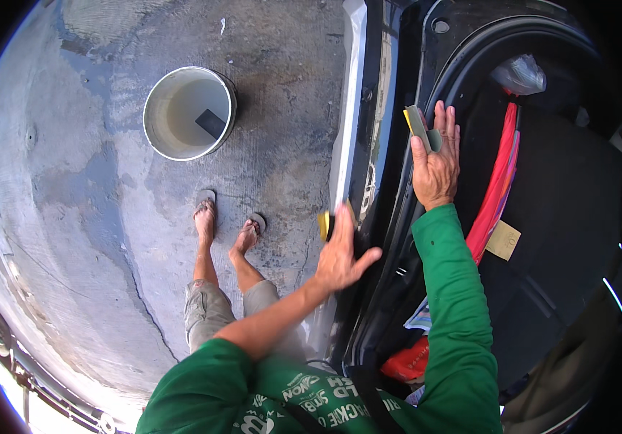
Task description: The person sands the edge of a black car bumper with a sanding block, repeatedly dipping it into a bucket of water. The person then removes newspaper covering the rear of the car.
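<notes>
From my end of the head camera, the right hand [437,173] lies flat with its fingers straight along the dark rim of the open car boot, probably to brace the upper body over the sill. It also keeps a folded grey-green sheet [416,129], by its look a sanding sheet with a yellow edge, caught between thumb and forefinger; I read that as a way to carry it while the palm bears weight.

The left hand [337,259] is blurred at the outer edge of the bumper [354,69], thumb spread away from the fingers. A yellow pad [324,226] shows just beside those fingers, on their outer side; I take it to be worked against the bumper edge, but I cannot tell whether the fingers grip it or only press it.

The bucket [149,130] stands on the concrete ahead of the feet, apart from both hands, perhaps so that it is reachable without crowding them. Cloudy water and a dark rectangular piece [210,124] are inside, which suggests wetting or rinsing.

The folded sheet projects forward past the right thumb, its curled end against the forefinger side, while the pad sits to the left of the left hand's fingers
</notes>
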Action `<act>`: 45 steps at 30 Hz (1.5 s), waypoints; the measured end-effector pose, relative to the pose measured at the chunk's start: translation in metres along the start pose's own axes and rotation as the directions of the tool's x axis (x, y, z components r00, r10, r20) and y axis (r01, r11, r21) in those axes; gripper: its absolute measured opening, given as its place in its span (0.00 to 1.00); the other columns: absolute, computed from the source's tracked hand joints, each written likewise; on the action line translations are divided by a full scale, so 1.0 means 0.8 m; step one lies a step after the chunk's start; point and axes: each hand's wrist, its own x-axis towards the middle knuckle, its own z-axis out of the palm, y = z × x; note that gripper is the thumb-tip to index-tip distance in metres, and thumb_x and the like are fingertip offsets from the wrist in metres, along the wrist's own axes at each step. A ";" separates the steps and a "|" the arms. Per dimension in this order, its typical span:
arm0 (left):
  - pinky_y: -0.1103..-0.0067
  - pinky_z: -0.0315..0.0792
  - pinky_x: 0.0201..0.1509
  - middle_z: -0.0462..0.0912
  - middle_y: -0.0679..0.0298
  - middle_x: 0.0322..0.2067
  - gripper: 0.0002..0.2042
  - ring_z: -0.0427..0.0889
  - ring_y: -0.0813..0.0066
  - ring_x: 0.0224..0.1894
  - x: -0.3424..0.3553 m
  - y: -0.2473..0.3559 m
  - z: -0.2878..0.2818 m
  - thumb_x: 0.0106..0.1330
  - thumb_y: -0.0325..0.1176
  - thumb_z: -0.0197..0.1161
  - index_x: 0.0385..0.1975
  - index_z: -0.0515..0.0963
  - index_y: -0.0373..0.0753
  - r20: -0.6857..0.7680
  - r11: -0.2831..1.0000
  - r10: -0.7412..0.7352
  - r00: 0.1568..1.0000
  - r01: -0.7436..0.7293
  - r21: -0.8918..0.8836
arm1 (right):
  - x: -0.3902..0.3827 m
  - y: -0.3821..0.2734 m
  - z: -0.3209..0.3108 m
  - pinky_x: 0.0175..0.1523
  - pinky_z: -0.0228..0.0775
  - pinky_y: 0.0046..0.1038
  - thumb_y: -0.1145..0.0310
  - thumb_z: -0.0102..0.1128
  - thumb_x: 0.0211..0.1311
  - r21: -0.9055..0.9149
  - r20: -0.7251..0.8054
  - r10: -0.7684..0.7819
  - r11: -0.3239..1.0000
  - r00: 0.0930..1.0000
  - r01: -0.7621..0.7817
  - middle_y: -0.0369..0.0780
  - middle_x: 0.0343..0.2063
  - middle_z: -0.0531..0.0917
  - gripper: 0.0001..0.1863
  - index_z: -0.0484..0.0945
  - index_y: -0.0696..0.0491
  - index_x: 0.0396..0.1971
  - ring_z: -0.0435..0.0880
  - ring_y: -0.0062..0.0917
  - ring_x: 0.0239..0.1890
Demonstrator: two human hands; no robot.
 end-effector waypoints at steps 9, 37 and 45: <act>0.62 0.52 0.82 0.49 0.25 0.74 0.58 0.49 0.36 0.80 0.180 0.047 -0.067 0.67 0.65 0.64 0.74 0.44 0.16 -0.142 0.999 0.043 0.989 -0.042 0.009 | 0.001 0.005 0.009 0.82 0.44 0.47 0.47 0.39 0.82 -0.006 -0.021 -0.023 1.000 1.000 0.023 0.44 0.78 0.61 0.29 0.72 0.43 0.73 0.54 0.44 0.81; 0.60 0.41 0.84 0.39 0.27 0.77 0.61 0.37 0.34 0.81 -0.301 -0.083 0.117 0.68 0.65 0.63 0.76 0.34 0.20 0.114 0.996 -0.087 0.990 0.087 0.004 | -0.001 0.020 0.016 0.79 0.52 0.39 0.50 0.46 0.79 0.022 -0.147 0.028 0.999 0.989 -0.025 0.54 0.74 0.66 0.33 0.68 0.59 0.72 0.61 0.47 0.77; 0.62 0.44 0.83 0.38 0.29 0.77 0.62 0.40 0.36 0.81 -0.184 -0.084 0.084 0.66 0.64 0.66 0.77 0.33 0.22 -0.014 0.997 0.077 0.997 -0.077 0.003 | 0.003 0.004 0.011 0.70 0.64 0.42 0.46 0.43 0.79 0.043 -0.158 0.047 0.998 0.986 -0.041 0.57 0.63 0.77 0.35 0.70 0.61 0.69 0.75 0.52 0.67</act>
